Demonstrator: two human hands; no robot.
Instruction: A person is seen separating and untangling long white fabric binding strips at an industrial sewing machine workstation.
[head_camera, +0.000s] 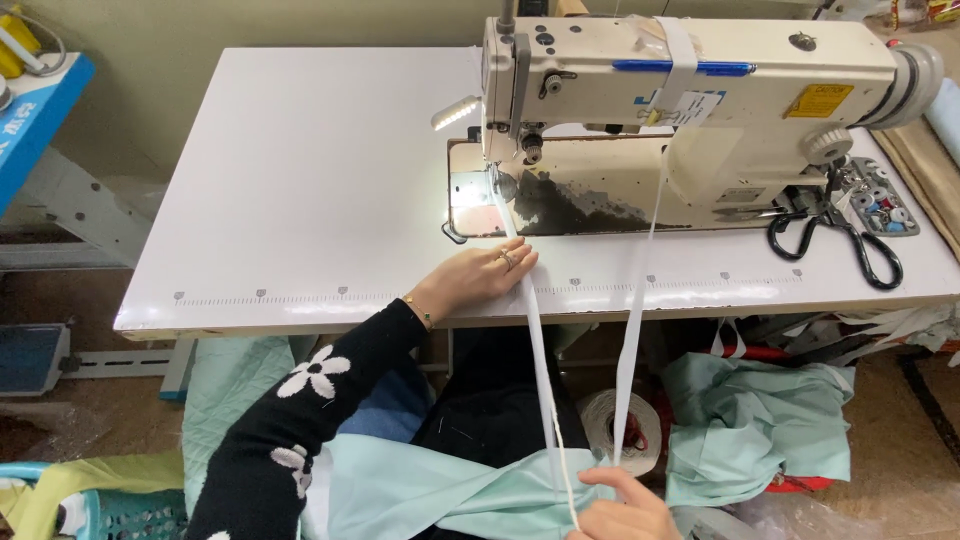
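My left hand (482, 278) rests on the white table (300, 180) near its front edge, fingertips pressing a narrow white fabric strip (532, 320). That strip runs from under the presser foot (497, 180) of the cream sewing machine (680, 90) down over the table edge to my lap. My right hand (622, 508), at the bottom of the view, pinches the strip together with mint-green fabric (420, 490). A second white tape (632, 330) hangs from the machine's top down to a roll (628, 430) below the table.
Black scissors (838, 238) and a small tray of bobbins (880, 200) lie right of the machine. More mint-green fabric (760, 420) is piled on the floor at the right. A blue bench (35, 110) stands at the left; a basket (110, 512) sits lower left.
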